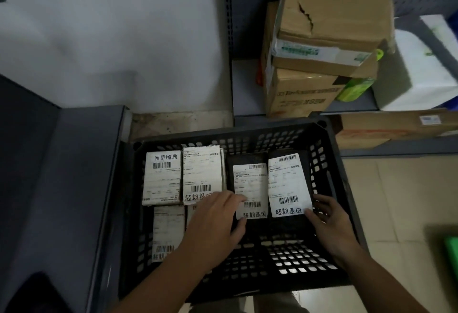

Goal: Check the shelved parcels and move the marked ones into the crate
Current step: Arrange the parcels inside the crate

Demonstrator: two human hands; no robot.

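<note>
Two dark parcels (250, 186), long axes front-to-back

grey shelf (244, 85), cardboard boxes (329, 25) stacked atop

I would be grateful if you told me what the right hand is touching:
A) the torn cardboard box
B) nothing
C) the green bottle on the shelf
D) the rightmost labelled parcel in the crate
D: the right hand grips the near right corner of the rightmost dark parcel, thumb on its white label, inside the black crate.
</note>
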